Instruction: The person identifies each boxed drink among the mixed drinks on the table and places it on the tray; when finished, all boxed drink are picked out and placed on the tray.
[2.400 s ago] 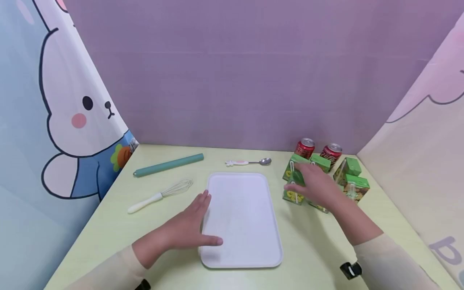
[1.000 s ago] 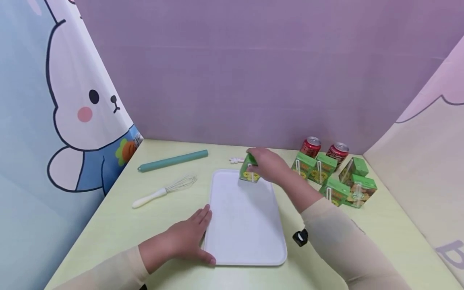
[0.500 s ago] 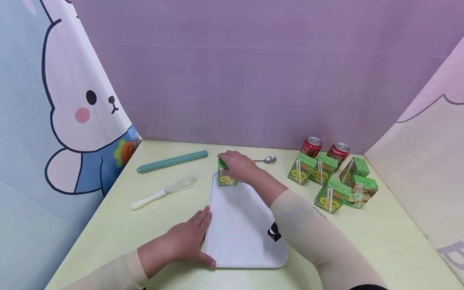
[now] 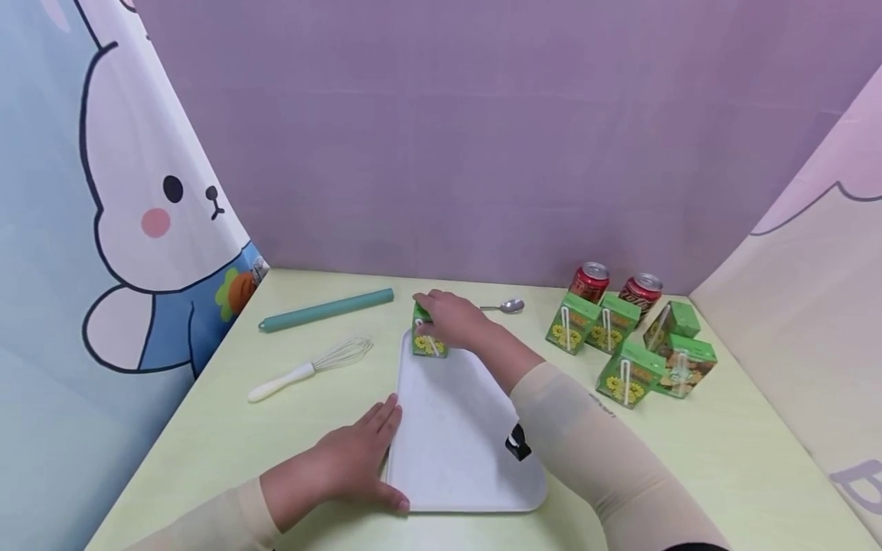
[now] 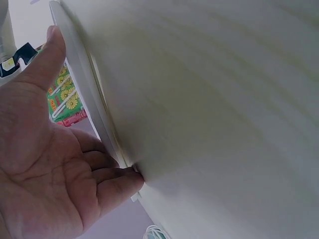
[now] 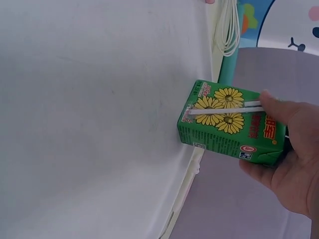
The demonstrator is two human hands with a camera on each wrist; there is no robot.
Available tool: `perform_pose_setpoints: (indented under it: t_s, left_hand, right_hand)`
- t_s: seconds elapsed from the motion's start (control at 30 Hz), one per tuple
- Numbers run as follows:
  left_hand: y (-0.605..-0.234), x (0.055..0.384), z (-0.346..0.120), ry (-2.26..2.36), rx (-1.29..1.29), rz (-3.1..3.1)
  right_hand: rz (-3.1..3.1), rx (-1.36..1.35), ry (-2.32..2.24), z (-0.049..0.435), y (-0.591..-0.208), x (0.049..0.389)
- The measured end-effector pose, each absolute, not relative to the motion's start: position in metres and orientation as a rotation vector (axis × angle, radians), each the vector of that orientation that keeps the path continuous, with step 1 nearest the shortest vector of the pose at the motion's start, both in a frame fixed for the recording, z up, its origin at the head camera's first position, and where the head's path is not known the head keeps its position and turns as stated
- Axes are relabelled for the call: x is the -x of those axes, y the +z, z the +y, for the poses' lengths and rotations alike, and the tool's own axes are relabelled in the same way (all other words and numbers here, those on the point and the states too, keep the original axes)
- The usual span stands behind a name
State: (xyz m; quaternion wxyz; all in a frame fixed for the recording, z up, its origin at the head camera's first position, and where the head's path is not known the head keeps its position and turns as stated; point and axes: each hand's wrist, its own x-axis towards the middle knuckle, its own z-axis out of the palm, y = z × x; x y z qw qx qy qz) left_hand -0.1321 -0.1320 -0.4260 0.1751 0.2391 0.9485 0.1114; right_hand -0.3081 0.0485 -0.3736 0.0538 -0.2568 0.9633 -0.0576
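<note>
Juice box (image 6: 229, 124): roughly upright at the far-left corner of the white tray (image 4: 458, 459); whether its base rests fully there, I cannot tell.
Setting-down: best done, I judge, by squaring the box to the tray's rim and seating its base flat inside before loosening, then lifting straight up.
Right hand (image 4: 451, 320): thumb and fingers pinch the box's upper part; the forearm slants across the tray.
Left hand (image 4: 353, 459): spread along the tray's left edge, thumb at the near corner, probably best left bracing.

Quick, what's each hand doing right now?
Left hand: open, touching the side of the white tray.
Right hand: closed, holding a green drink box.
</note>
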Motion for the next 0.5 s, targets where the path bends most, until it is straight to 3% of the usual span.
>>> perform_pose_setpoints:
  t_s: [0.23,0.5]
  left_hand:
    - [-0.428,0.131,-0.13,0.329,-0.662,2.686]
    - [-0.429,0.133,-0.129,0.318,-0.664,2.69]
  right_hand:
    - [2.919,0.766,-0.379,0.075,-0.364,0.314]
    - [2.987,0.593,-0.397,0.149,-0.333,0.334]
